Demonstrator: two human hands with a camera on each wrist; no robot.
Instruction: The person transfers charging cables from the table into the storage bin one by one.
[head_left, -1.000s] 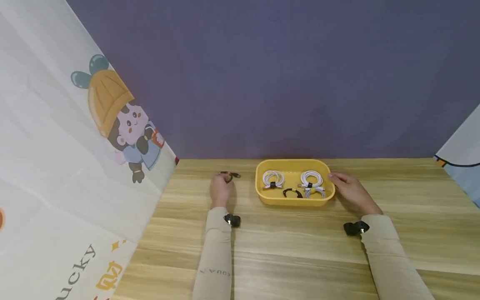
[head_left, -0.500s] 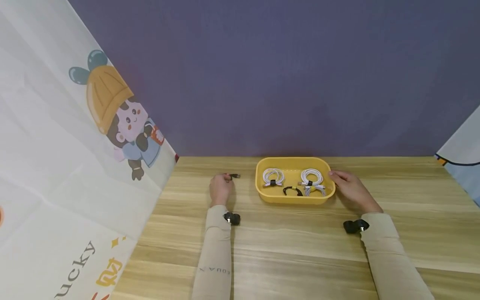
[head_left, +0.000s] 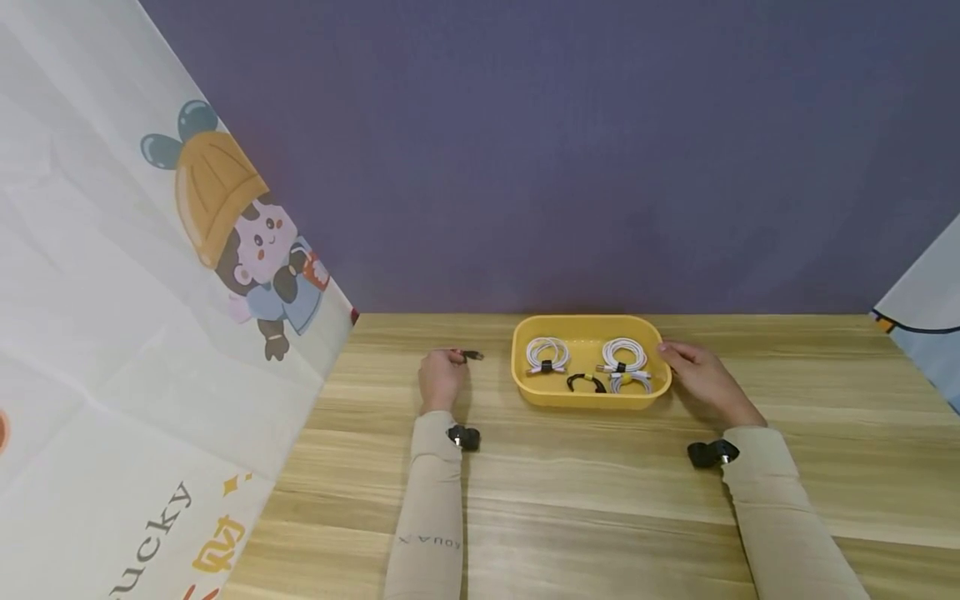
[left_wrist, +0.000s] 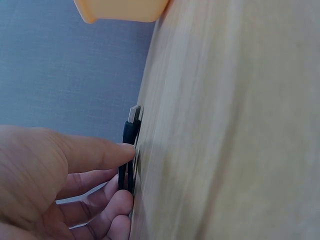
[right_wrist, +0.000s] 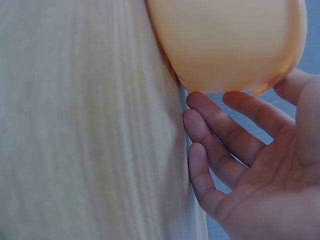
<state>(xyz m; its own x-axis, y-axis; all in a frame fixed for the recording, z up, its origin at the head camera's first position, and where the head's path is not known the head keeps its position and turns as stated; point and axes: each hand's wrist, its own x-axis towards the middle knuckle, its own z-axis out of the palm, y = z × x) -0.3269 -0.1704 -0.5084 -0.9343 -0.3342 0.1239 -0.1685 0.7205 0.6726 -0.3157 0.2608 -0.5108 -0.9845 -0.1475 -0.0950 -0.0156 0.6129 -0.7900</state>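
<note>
My left hand (head_left: 440, 380) pinches a black USB cable (head_left: 473, 356) close over the wooden table, left of a yellow plastic basket (head_left: 592, 402). In the left wrist view the cable's metal plug (left_wrist: 134, 114) points past the fingertips, and the curled fingers partly hide the rest. At the basket's right end, my right hand (head_left: 705, 383) holds the rim with its thumb over the edge. The right wrist view shows its fingertips (right_wrist: 196, 100) at the basket's outer wall. Inside lie coiled white cables (head_left: 624, 354) with dark ties and a small black coil (head_left: 585, 382).
The wooden table (head_left: 570, 500) runs back to a purple-grey backdrop (head_left: 562, 167). To the left hangs a white cloth (head_left: 97, 317) with a cartoon figure, and another printed cloth (head_left: 926, 283) is at the right edge. A small black camera sits on each wrist.
The cable's loop beside the left fingers has gone out of sight, leaving the plug end showing. That plug has tilted slightly. The right hand and the basket have stayed in place.
</note>
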